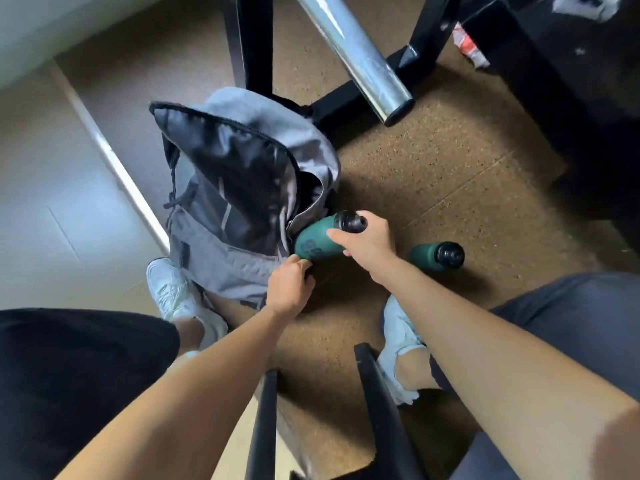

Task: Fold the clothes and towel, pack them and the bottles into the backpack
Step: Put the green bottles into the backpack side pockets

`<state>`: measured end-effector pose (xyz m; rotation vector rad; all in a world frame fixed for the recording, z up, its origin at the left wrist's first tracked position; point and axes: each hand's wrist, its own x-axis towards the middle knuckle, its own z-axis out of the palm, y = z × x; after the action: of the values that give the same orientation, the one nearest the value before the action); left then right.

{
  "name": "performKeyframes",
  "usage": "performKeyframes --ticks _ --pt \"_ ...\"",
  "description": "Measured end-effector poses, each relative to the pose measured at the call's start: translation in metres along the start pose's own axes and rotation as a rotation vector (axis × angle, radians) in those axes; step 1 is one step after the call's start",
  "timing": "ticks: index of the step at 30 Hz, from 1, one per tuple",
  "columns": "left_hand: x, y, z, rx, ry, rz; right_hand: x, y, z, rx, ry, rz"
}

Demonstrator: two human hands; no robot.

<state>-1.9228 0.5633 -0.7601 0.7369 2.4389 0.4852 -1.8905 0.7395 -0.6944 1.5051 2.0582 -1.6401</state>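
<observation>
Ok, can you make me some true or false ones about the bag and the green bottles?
1. The right hand holds a green bottle at the backpack. True.
2. The backpack is zipped shut. False: its main compartment gapes open, showing a dark lining.
3. A second green bottle lies on the floor. True.
4. Both bottles are already inside the backpack. False: one is only at the opening, the other is on the floor to its right.
5. The left hand grips the backpack fabric near the opening. True.
6. The bottles have white caps. False: both caps are black.
</observation>
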Motion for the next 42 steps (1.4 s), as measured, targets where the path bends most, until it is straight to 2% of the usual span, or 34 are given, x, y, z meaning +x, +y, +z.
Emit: performKeyframes --ticks 3,5,7,11,13,15,18,20,22,25,27,30,35,37,39,42 --pt "-0.003 0.001 -0.009 0.062 -0.006 0.043 -0.001 -0.011 -0.003 -0.251 -0.092 -0.250" --pt "-0.003 -0.002 -0.010 0.119 -0.022 0.033 0.006 -0.014 0.000 -0.323 -0.157 -0.237" --pt "-0.007 -0.003 -0.010 0.171 -0.016 0.041 0.020 -0.013 0.002 -0.240 -0.167 -0.096" --pt "-0.007 -0.013 -0.013 0.200 0.003 0.088 0.048 -0.005 0.001 0.103 -0.097 0.424" --pt "-0.009 -0.018 -0.010 0.219 0.004 0.126 0.055 0.000 0.004 0.178 -0.103 0.487" --pt "-0.011 -0.021 -0.008 0.245 0.004 0.160 0.062 0.008 0.010 0.074 -0.166 0.390" --pt "-0.014 -0.022 -0.002 0.259 -0.006 0.178 0.063 0.016 0.015 -0.083 -0.435 0.079" --pt "-0.014 -0.023 0.001 0.259 0.009 0.176 0.062 0.017 0.016 -0.088 -0.505 0.013" --pt "-0.012 -0.027 0.000 0.242 0.029 0.159 0.062 0.016 0.020 -0.068 -0.437 0.035" --pt "-0.007 -0.038 -0.007 0.220 0.049 0.124 0.055 0.010 0.039 -0.066 -0.227 0.233" --pt "-0.009 -0.044 -0.011 0.203 0.021 0.116 0.047 0.012 0.049 -0.037 -0.156 0.338" --pt "-0.014 -0.047 -0.021 0.146 -0.025 0.131 0.043 0.030 0.056 0.039 -0.185 0.342" --pt "0.033 -0.017 -0.051 0.029 0.144 0.183 0.038 0.054 0.054 0.035 -0.224 0.265" --pt "0.061 0.001 -0.055 0.005 0.078 0.257 0.034 0.057 0.053 0.025 -0.237 0.249" --pt "0.088 0.018 -0.052 0.053 -0.079 0.293 0.028 0.060 0.051 0.002 -0.224 0.247" --pt "0.119 0.040 -0.048 0.324 -0.320 0.247 0.020 0.069 0.050 0.030 -0.213 0.251"
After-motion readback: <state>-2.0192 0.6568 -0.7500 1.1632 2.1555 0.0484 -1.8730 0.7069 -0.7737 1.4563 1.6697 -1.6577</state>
